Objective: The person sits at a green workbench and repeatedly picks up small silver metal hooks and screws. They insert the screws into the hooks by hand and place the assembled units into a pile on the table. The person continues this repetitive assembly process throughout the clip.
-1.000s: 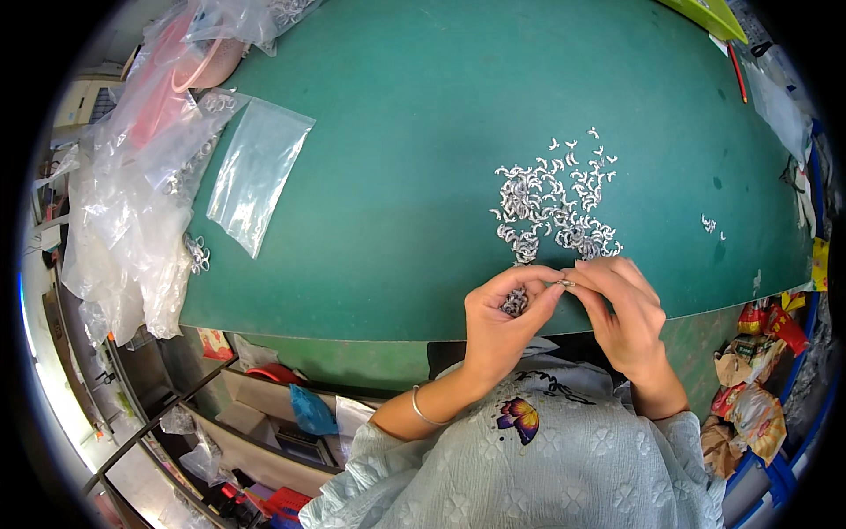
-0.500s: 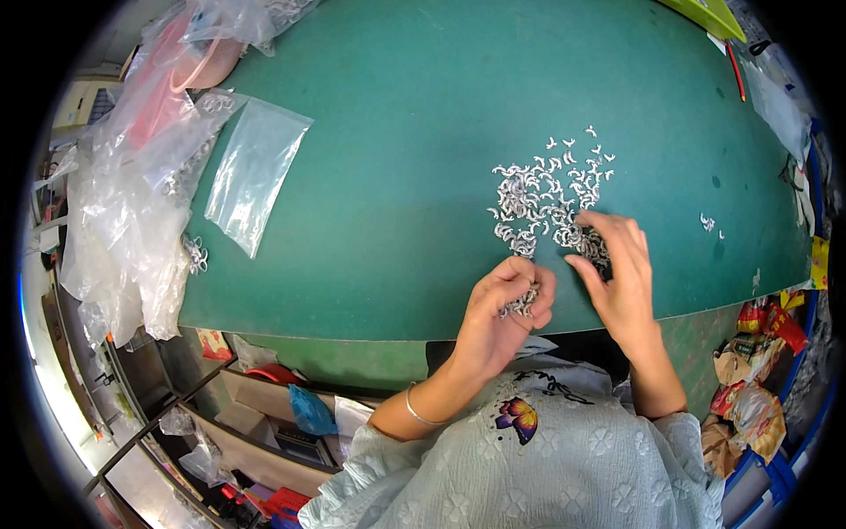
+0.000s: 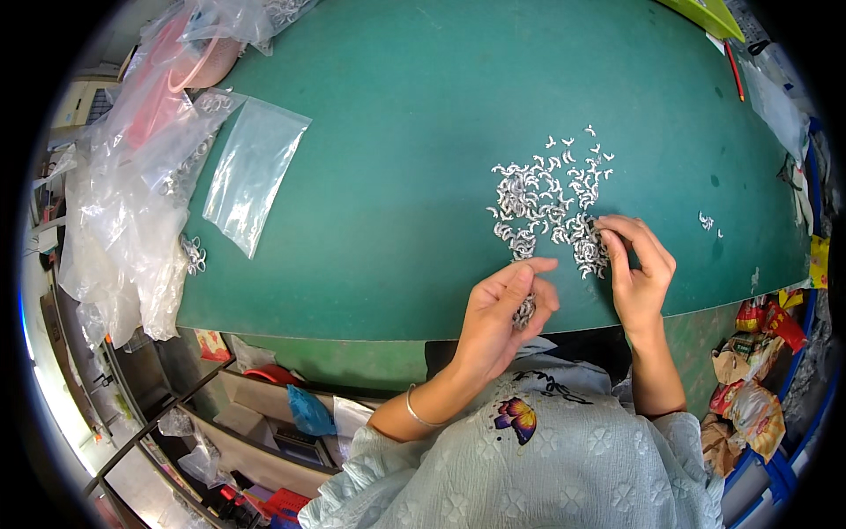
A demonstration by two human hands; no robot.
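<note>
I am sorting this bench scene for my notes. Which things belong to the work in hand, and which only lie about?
In the work:
- left hand, cupping a bunch of small metal pieces
- right hand, fingertips at the heap of metal pieces

Lying about:
- flat clear bag
- crumpled clear bags
- pink basin
- red pen

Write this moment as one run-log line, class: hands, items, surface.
left hand: cupping small silvery metal pieces | right hand: fingertips in loose pile | surface: green table | aside: clear bag

left hand (image 3: 504, 310) cupped, right hand (image 3: 636, 273) pinching
</note>
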